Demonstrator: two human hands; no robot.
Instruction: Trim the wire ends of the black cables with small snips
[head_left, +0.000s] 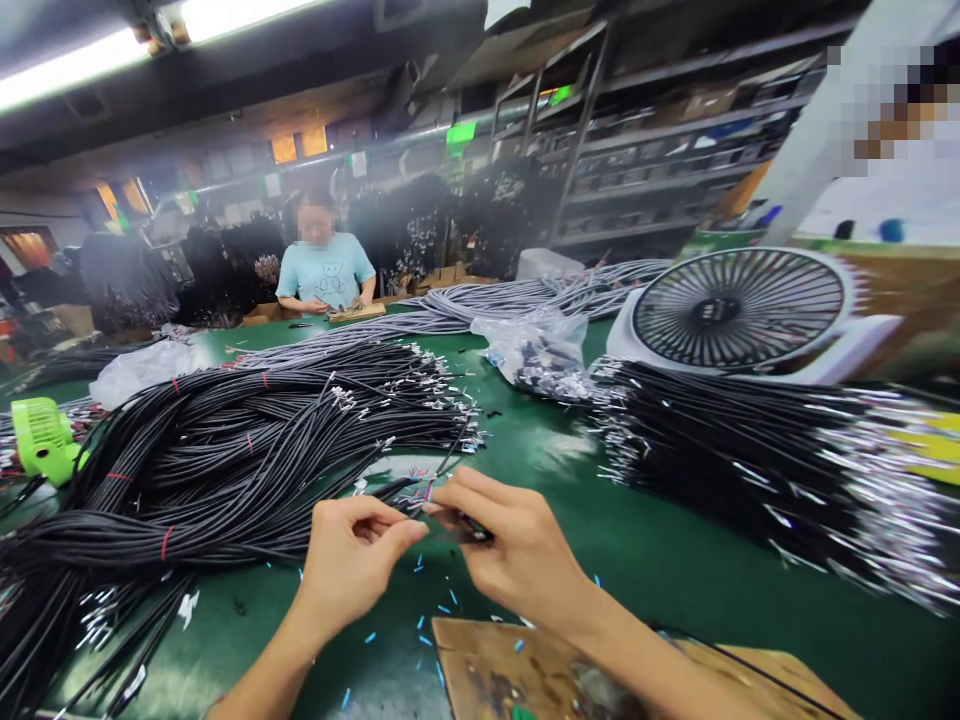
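My left hand (pixel 356 560) is closed in a pinch, thumb against forefinger; whatever may lie between them is too small to make out. Close to its right, my right hand (pixel 517 545) curls around a small dark object (pixel 474 528), mostly hidden by the fingers. Just beyond the fingertips shows a black cable end (pixel 397 488) with thin red and blue wires fanned out. It cannot be seen whether the wires touch the right fingers. A large bundle of black cables (pixel 225 430), tied with red bands, spreads to the left of both hands.
Short blue scraps (pixel 370 637) dot the green table. A worn board (pixel 480 665) lies under my right forearm. Right are another cable bundle (pixel 720 450) and a white fan (pixel 739 310). Behind stand a plastic bag of parts (pixel 536 355) and a seated person (pixel 328 270).
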